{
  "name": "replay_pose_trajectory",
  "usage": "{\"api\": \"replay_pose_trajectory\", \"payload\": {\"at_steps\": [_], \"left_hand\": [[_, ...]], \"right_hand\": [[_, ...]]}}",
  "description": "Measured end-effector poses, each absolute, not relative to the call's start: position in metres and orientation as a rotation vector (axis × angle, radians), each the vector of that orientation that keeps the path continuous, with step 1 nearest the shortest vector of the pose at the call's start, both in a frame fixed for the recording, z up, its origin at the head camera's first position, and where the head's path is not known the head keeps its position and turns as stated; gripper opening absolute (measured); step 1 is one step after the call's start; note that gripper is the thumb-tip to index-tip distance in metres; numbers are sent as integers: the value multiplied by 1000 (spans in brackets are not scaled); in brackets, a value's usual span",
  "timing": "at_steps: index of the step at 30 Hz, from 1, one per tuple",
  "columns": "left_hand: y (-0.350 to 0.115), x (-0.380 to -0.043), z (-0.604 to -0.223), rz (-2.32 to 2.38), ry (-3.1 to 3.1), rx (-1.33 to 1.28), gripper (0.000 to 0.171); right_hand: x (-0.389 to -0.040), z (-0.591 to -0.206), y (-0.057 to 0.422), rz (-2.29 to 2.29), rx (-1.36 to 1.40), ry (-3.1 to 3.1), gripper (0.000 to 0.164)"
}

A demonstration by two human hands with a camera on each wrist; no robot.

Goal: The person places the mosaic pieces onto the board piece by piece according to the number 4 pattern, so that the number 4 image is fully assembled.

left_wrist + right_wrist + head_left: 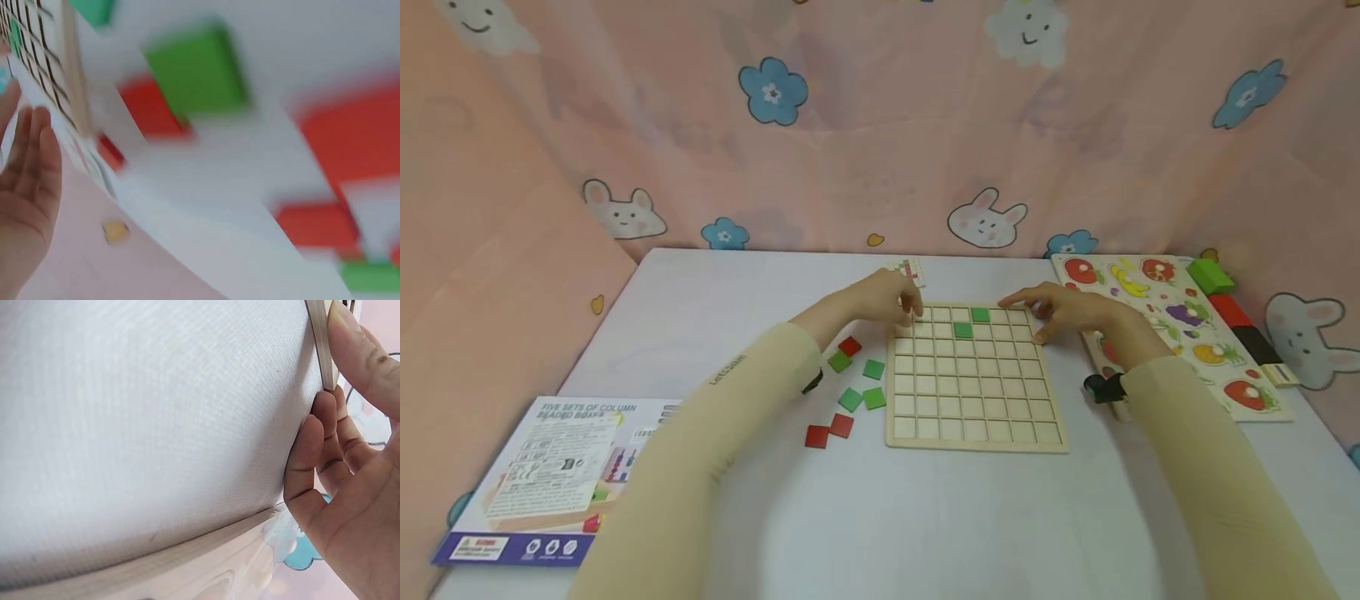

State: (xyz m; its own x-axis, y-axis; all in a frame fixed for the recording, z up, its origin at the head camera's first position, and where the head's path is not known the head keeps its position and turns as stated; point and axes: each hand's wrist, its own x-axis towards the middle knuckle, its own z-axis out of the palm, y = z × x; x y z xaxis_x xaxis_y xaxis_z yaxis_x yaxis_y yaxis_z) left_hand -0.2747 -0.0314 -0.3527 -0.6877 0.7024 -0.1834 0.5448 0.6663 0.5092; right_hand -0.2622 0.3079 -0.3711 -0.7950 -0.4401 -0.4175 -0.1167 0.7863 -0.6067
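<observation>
A wooden grid board (976,447) lies on the white table, with two green square tiles (981,315) in its upper cells. At its upper left corner is my left hand (886,298), fingertips pointing down; in the left wrist view its visible fingers (49,153) are fairly straight, and I see nothing held. My right hand (1071,312) rests at the upper right corner, index finger stretched along the top edge. Its thumb (365,359) touches the board's side edge in the right wrist view. Loose green tiles (874,398) and red tiles (842,426) lie left of the board.
A small pattern card (912,271) lies behind the board. To the right is a fruit puzzle board (1180,325), with green (1210,275), red (1229,309) and black blocks (1257,344) along its far side. A printed box (550,475) lies at the front left.
</observation>
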Motion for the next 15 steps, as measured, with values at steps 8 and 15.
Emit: {"api": "replay_pose_trajectory", "payload": {"at_steps": [8, 15], "left_hand": [[-92, -261, -343, 462, 2321, 874, 16], [-116, -249, -352, 420, 2302, 797, 28]], "right_hand": [[-262, -370, 308, -785, -435, 2417, 68], [-264, -373, 308, -779, -435, 2417, 69]]}}
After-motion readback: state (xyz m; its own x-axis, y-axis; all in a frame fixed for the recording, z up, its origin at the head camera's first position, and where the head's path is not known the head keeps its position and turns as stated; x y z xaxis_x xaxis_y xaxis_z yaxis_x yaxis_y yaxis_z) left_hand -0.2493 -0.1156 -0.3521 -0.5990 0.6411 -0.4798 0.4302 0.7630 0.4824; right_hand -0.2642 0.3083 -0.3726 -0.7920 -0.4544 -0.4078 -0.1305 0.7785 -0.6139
